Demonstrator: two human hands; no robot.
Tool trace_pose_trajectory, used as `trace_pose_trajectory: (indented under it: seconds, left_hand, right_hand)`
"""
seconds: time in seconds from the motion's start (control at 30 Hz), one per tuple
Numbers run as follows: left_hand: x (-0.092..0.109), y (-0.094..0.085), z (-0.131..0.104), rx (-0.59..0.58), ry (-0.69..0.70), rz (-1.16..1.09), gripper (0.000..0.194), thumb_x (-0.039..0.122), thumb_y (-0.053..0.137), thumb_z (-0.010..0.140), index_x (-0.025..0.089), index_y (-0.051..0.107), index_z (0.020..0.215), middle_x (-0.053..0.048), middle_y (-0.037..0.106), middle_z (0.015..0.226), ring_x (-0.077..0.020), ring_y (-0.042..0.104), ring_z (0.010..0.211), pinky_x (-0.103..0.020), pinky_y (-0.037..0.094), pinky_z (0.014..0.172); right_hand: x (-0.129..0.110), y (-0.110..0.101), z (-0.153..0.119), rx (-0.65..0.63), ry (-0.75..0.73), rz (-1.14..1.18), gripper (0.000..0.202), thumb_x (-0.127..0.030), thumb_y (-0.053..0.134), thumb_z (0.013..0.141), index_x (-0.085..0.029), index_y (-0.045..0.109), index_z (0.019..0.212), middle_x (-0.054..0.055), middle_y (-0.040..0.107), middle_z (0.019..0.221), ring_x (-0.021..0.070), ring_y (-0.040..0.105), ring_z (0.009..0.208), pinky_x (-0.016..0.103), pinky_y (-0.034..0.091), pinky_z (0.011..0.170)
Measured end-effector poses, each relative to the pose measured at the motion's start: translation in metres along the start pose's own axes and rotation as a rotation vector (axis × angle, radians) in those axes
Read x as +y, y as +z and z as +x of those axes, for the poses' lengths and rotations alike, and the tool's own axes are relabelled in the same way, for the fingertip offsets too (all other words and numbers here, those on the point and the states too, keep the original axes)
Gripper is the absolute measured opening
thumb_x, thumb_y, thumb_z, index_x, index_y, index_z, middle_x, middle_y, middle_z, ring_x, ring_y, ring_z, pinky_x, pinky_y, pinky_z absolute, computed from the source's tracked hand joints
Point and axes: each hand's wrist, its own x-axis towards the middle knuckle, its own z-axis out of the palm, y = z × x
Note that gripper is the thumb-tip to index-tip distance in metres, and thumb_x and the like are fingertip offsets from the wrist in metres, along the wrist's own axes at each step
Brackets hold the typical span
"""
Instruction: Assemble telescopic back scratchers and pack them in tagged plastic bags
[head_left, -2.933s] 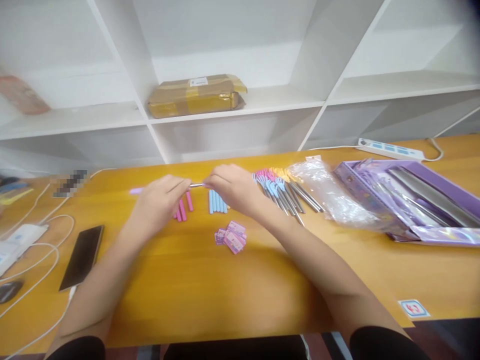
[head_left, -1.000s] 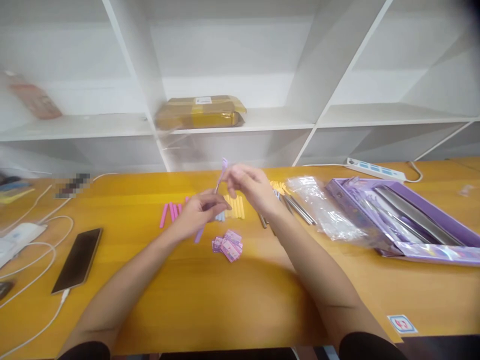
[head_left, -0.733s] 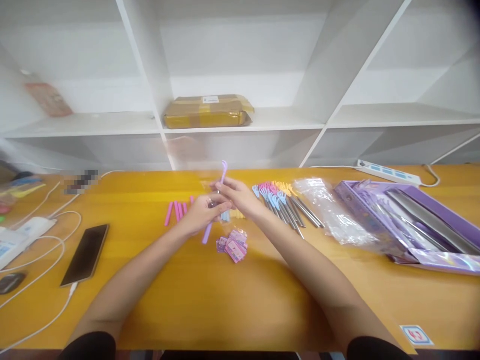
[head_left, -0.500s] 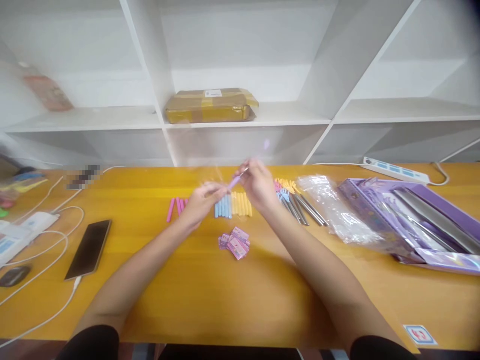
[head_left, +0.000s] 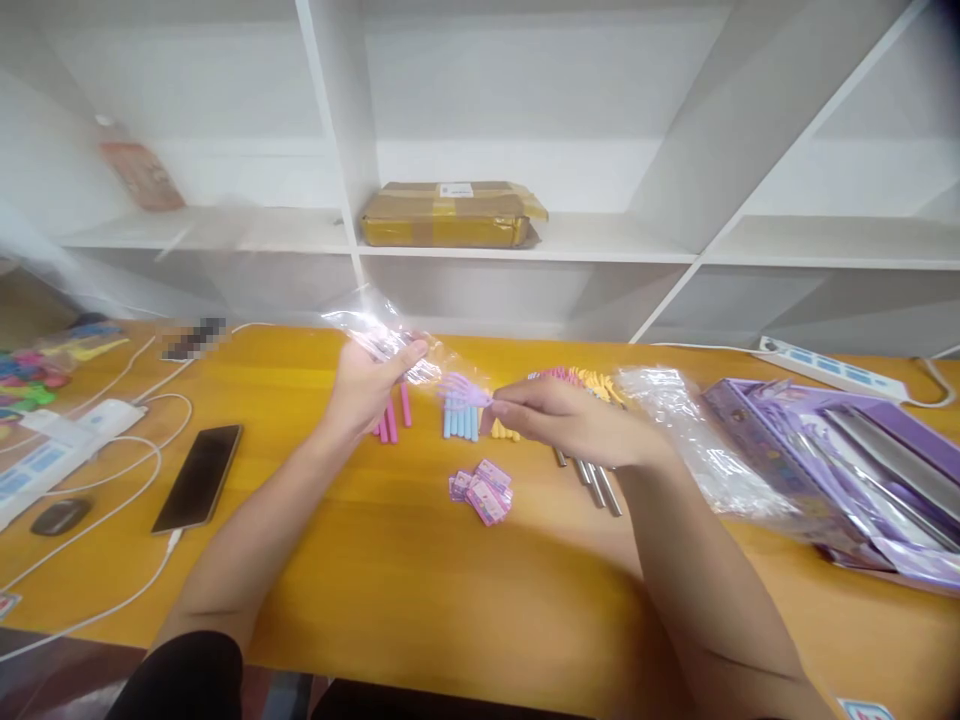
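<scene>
My left hand [head_left: 369,385] is closed on a clear plastic bag [head_left: 386,335], raised above several pink sticks [head_left: 390,422]. Fingers pressed together, my right hand [head_left: 551,412] grips a small purple hand-shaped piece [head_left: 463,390], its spread end pointing toward the bag. Blue sticks [head_left: 460,418] lie beneath that piece, with yellow sticks [head_left: 504,430] beside them, partly hidden by my right hand. Metal rods [head_left: 598,485] with coloured ends lie under my right wrist. Small pink-purple cards [head_left: 487,492] rest in a loose pile nearer me.
Clear plastic bags [head_left: 701,450] and a purple box [head_left: 847,480] with metal items are at the right. On the left are a phone [head_left: 199,478], white cables and a power strip [head_left: 71,455]. A taped carton [head_left: 450,215] sits on the shelf.
My left hand has moved up and left and now holds a clear bag. My right hand has moved lower, with the purple piece now in its grip. The view has shifted slightly.
</scene>
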Motion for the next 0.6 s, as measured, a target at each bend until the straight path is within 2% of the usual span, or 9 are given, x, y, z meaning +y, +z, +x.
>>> trace_pose_trajectory:
  seconds: [0.07,0.17,0.33,0.53,0.6]
  left_hand:
    - [0.003,0.001,0.000,-0.005,-0.006,-0.054,0.034,0.034,0.101,0.070,0.016,0.079,0.090,-0.004,0.076,0.087,-0.0138,0.072,0.074,-0.024,0.062,0.069]
    - [0.008,0.000,0.001,0.002,-0.039,-0.120,0.040,0.035,0.103,0.064,0.015,0.075,0.084,-0.001,0.073,0.077,-0.0107,0.068,0.064,-0.022,0.059,0.063]
    - [0.008,-0.001,0.003,-0.002,-0.090,-0.154,0.046,0.037,0.105,0.061,0.014,0.071,0.082,0.002,0.067,0.069,-0.0077,0.062,0.059,-0.019,0.054,0.058]
    - [0.003,0.006,-0.001,-0.013,-0.183,-0.244,0.048,0.036,0.106,0.060,0.014,0.069,0.083,0.004,0.065,0.070,-0.0060,0.061,0.058,-0.018,0.054,0.057]
    - [0.003,0.010,-0.003,-0.021,-0.217,-0.258,0.048,0.036,0.106,0.060,0.014,0.068,0.082,0.004,0.063,0.068,-0.0056,0.060,0.059,-0.017,0.055,0.058]
  right_hand:
    - [0.000,0.002,0.004,0.001,0.016,-0.065,0.054,-0.064,0.048,0.108,-0.020,0.076,0.094,0.001,0.061,0.078,0.0136,0.050,0.069,0.030,0.040,0.066]
    - [0.004,0.001,0.007,0.080,0.038,-0.124,0.057,-0.066,0.045,0.108,-0.020,0.070,0.087,0.000,0.054,0.072,0.0135,0.045,0.066,0.030,0.037,0.062]
    - [0.007,0.001,0.007,0.141,0.014,-0.123,0.058,-0.068,0.047,0.107,-0.020,0.074,0.092,0.001,0.059,0.074,0.0142,0.046,0.067,0.029,0.036,0.063]
    - [0.008,0.006,0.013,0.142,-0.046,-0.094,0.053,-0.059,0.043,0.111,-0.019,0.077,0.100,0.002,0.065,0.084,0.0135,0.053,0.072,0.030,0.041,0.070]
    - [0.011,0.008,0.016,0.145,-0.067,-0.078,0.051,-0.056,0.044,0.112,-0.018,0.075,0.096,0.001,0.063,0.082,0.0129,0.052,0.072,0.030,0.041,0.071]
